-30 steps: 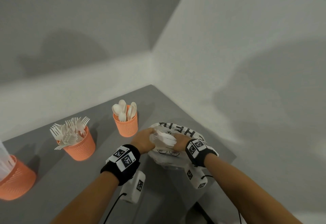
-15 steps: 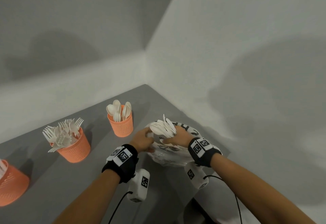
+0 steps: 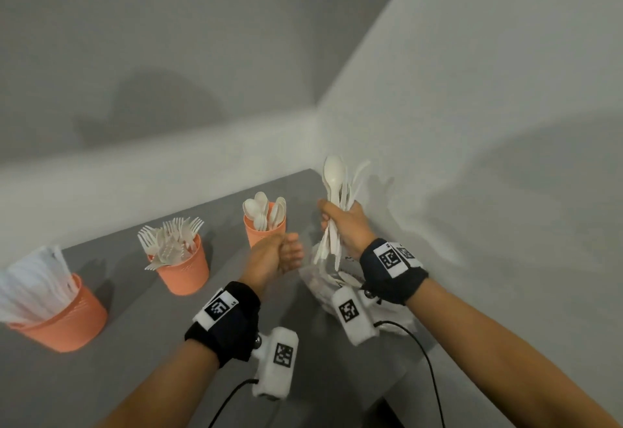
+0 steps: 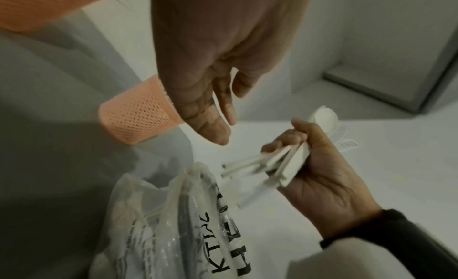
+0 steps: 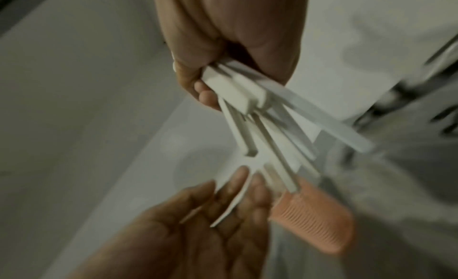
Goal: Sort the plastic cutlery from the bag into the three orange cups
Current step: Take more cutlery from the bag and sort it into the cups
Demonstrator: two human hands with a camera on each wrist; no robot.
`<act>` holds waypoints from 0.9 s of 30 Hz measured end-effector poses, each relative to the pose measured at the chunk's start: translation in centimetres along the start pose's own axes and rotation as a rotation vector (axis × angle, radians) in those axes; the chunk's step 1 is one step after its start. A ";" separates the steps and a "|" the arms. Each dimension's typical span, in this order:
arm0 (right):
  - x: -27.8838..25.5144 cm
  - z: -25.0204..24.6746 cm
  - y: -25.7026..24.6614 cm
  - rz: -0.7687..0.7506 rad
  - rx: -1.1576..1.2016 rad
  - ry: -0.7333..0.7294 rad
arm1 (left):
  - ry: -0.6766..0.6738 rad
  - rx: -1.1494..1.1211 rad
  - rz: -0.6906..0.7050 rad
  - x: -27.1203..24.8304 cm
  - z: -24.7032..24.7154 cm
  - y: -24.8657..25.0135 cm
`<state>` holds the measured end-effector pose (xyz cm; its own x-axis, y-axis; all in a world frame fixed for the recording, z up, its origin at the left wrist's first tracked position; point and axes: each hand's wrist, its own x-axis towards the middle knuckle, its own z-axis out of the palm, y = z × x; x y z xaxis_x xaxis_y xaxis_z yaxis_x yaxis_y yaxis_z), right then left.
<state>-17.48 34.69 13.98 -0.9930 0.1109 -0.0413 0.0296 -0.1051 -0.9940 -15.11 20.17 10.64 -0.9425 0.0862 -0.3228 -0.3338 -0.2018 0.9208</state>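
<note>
I think most of the sorting is done, since my three orange cups (image 3: 183, 272) already hold knives, forks and spoons, the bag (image 4: 158, 224) looks nearly flat, my right hand (image 3: 347, 225) grips a last mixed bunch of cutlery (image 3: 333, 212) above it, and my left hand (image 3: 269, 259) waits open beside it.

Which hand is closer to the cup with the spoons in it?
The left hand. It hovers open just in front of the spoon cup. The right hand is further to the right, gripping a bunch of cutlery.
</note>
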 end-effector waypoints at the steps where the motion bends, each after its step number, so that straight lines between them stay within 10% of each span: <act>1: -0.2 1.3 0.1 0.000 0.037 -0.026 | -0.012 -0.055 -0.060 -0.6 -0.7 0.0; 7: -2.2 8.9 2.1 0.071 0.228 -0.174 | 0.023 -0.320 -0.278 -3.6 -5.1 -1.5; 27: -6.5 22.3 6.6 -0.023 -0.009 -0.237 | 0.107 -0.620 -0.199 -8.2 -14.1 1.8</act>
<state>-13.38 11.18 9.92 -0.9925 -0.1218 0.0051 0.0066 -0.0960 -0.9954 -8.20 5.30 11.88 -0.8474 0.0884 -0.5235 -0.4180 -0.7191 0.5552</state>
